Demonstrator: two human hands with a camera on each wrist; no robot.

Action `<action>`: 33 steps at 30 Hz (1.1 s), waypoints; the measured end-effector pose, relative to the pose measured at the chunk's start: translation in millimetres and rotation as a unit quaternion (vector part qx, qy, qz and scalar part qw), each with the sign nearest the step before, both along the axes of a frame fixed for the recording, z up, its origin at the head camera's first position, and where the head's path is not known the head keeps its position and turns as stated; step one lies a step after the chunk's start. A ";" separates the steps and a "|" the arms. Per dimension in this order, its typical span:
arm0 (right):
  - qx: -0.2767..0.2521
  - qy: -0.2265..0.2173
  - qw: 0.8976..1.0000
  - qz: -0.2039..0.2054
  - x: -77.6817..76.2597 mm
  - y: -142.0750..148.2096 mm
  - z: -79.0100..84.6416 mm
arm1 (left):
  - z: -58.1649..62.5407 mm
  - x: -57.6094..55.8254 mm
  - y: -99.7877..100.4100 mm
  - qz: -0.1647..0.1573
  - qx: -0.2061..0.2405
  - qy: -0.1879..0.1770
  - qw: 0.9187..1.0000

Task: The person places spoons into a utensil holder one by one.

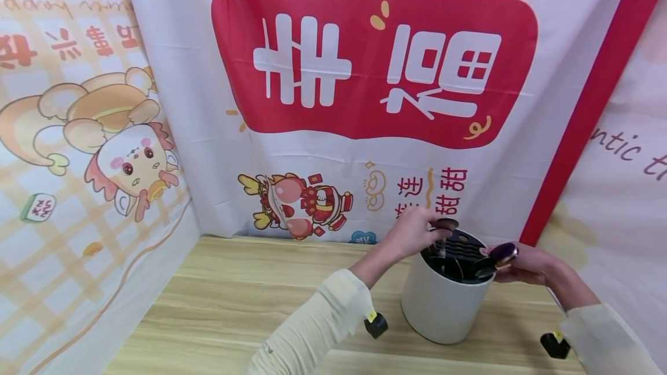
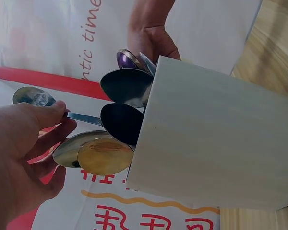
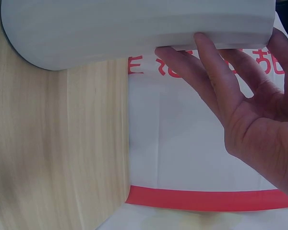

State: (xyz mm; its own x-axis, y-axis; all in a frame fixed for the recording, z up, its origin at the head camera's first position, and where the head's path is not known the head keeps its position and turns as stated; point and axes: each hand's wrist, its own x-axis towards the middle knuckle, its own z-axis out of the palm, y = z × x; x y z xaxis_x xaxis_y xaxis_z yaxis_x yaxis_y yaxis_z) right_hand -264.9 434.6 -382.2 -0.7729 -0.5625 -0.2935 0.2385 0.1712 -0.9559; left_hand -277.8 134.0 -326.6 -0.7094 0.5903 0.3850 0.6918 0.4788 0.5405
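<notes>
My left hand point(image 1: 411, 233) pinches a metal spoon point(image 2: 34, 96) just below its bowl. The spoon stands bowl up, its thin handle running down into a round white utensil holder point(image 1: 443, 308). Several other spoons poke out of the holder, among them a dark-bowled one point(image 2: 122, 123) and a shiny, yellowish one point(image 2: 104, 156) beside my left fingers. At the holder's right side, my right hand point(image 3: 245, 100) touches the outer wall near the rim with extended fingers. A purple-backed spoon point(image 1: 504, 252) leans out over that hand.
A black slotted insert point(image 1: 464, 245) fills the holder's mouth. The holder stands on a wood-grain table point(image 1: 250, 305), close to its back edge. Behind hangs a white cloth with a red printed panel point(image 1: 365, 62); a patterned cloth point(image 1: 78, 132) hangs at the left.
</notes>
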 end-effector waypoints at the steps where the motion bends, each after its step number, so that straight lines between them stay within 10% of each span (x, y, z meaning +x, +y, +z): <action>1: -0.001 -0.001 1.000 0.000 0.2 0.2 0.0 | 0.0 0.0 -0.3 -0.004 -0.005 0.002 1.000; 9: -0.001 -0.005 1.000 -0.001 1.3 0.5 -0.7 | -0.7 0.5 -0.6 -0.035 -0.074 0.090 0.993; 25: 0.010 0.000 1.000 -0.003 0.1 0.6 -1.3 | -13.9 13.9 9.4 -0.013 -0.270 0.278 0.922; 33: 0.013 0.004 1.000 -0.002 -0.7 0.8 0.5 | -25.1 16.3 6.9 -0.003 -0.283 0.302 0.910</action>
State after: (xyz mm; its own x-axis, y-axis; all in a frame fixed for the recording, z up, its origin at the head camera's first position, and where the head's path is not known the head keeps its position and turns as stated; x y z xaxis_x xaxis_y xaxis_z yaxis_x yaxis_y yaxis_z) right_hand -265.6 435.4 -381.6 -0.7772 -0.5525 -0.3011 0.2307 0.1951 -0.9533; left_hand -261.5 140.9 -351.7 -0.4664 0.8182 0.3361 0.7838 0.5584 -0.2717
